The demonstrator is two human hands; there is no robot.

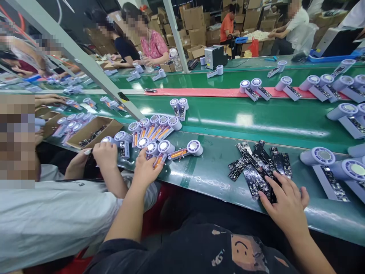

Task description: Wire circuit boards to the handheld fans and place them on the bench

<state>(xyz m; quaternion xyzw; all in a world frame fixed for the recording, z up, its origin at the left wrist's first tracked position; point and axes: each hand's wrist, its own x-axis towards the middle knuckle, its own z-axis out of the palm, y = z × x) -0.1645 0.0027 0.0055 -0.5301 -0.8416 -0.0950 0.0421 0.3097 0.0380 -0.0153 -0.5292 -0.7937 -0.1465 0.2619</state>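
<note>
Resting left hand (146,169) among lilac housings (166,147), not showing whether clamped; spreading right hand (289,201) on near-right, overlapping boards (253,180), perhaps risking scratches from sliding.

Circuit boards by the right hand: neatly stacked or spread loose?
Spread loose: the circuit boards lie overlapping at differing angles, some crossing others, with the right hand at their near side.

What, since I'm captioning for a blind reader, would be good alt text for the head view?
A person's right hand is spread over a pile of dark circuit boards on a green worktop, while the left hand is at a cluster of lavender, round-headed devices. Alongside, at left, is a co-worker in a pale shirt.
</note>
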